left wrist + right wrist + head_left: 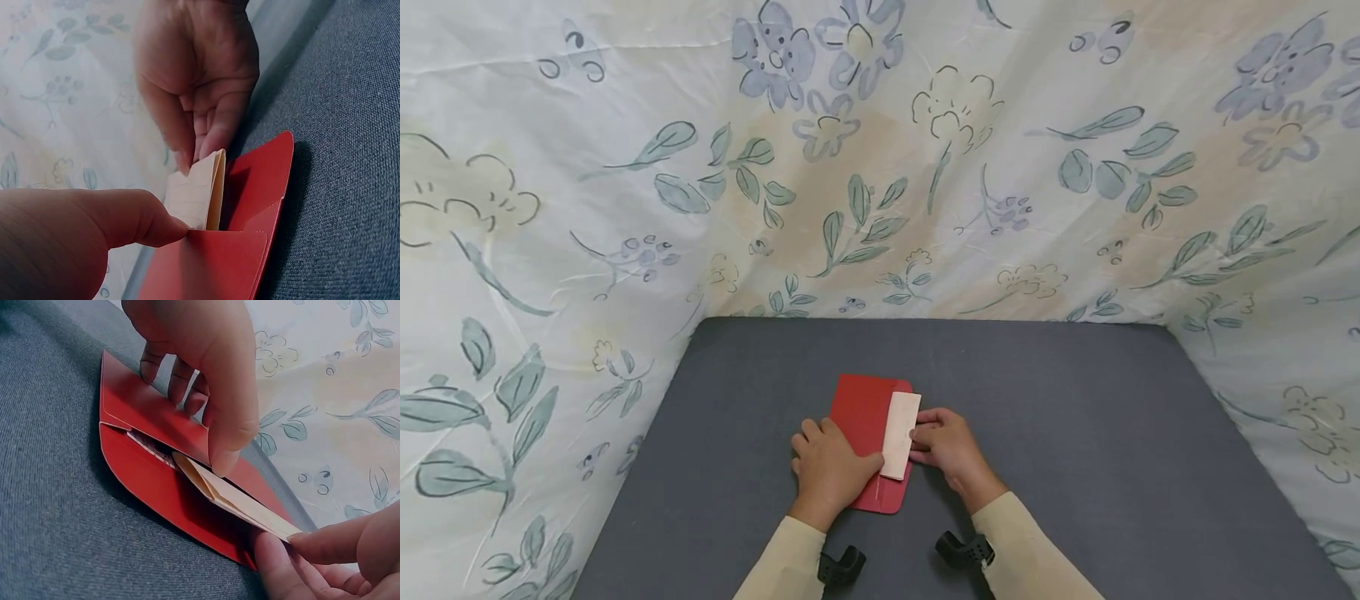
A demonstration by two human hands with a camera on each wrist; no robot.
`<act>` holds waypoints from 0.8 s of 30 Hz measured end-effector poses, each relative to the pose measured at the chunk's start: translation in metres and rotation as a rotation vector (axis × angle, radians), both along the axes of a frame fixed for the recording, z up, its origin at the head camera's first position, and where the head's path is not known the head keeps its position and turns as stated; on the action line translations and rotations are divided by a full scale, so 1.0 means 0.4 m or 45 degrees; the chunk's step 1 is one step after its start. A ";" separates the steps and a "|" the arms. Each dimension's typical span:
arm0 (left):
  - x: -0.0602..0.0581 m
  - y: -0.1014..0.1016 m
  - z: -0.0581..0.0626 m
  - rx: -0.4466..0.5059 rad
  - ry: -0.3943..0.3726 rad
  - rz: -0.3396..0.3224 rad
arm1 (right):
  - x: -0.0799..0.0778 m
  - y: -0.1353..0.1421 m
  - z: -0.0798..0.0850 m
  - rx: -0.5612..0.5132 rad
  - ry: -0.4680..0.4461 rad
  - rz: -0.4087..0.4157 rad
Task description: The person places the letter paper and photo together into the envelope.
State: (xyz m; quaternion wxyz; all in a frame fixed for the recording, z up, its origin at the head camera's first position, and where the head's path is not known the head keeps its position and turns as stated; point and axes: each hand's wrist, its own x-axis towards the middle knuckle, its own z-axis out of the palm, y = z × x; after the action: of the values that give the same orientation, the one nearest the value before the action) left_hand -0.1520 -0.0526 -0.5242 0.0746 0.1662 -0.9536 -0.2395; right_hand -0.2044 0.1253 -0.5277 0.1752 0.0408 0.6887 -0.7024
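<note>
A red envelope lies on the dark table, its flap folded out to the right. My left hand grips the envelope's body from the left, thumb at the edge of its mouth. Along that mouth sits a folded cream paper, its layers slightly parted at one end in the right wrist view. My right hand pinches the paper's outer edge between thumb and fingers. A strip of patterned, printed paper shows inside the envelope's mouth.
The dark grey tabletop stretches around both hands. Floral cloth hangs behind the table and along its sides. A black wrist mount is on the left wrist, and another black mount on the right.
</note>
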 end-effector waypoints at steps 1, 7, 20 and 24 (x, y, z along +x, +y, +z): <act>0.000 -0.001 0.000 0.002 -0.001 -0.002 | 0.001 -0.001 0.001 -0.001 -0.002 0.002; 0.002 -0.006 -0.001 0.011 -0.008 -0.014 | 0.002 -0.010 -0.002 0.014 0.002 0.016; 0.014 -0.019 -0.004 0.003 0.011 -0.035 | 0.014 -0.030 -0.005 0.052 0.043 0.009; 0.016 -0.021 -0.004 0.016 0.000 -0.041 | 0.022 -0.029 0.002 0.088 0.058 0.008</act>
State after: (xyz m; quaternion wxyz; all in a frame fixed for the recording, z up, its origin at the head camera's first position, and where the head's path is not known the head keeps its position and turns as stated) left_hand -0.1457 -0.0611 -0.5257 0.0696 0.1515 -0.9546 -0.2468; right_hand -0.1957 0.1138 -0.5270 0.1602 0.0288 0.7164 -0.6785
